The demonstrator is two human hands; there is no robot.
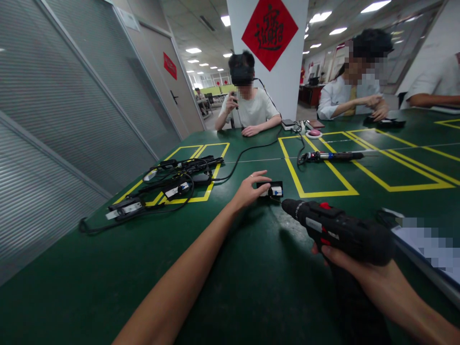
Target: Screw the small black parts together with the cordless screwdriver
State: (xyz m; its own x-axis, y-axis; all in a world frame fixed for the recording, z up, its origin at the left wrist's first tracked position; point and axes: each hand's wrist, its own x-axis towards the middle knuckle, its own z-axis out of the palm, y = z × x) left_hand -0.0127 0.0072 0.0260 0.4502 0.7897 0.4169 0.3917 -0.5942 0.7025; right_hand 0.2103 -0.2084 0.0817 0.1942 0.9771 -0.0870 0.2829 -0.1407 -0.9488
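Observation:
My right hand [354, 266] grips a black cordless drill [338, 229] with red buttons; its chuck points left toward a small black power adapter [273, 189] with a white label lying on the green table [230, 287]. My left hand [249, 189] reaches forward and holds that adapter at its left end, thumb and fingers pinched on it. The drill tip hangs just right of and below the adapter, apart from it.
A pile of black adapters and cables [168, 184] lies in a yellow-taped box at left. An electric screwdriver [332, 156] lies in another taped box. Three people sit across the table. A blurred tablet [427, 242] is at my right.

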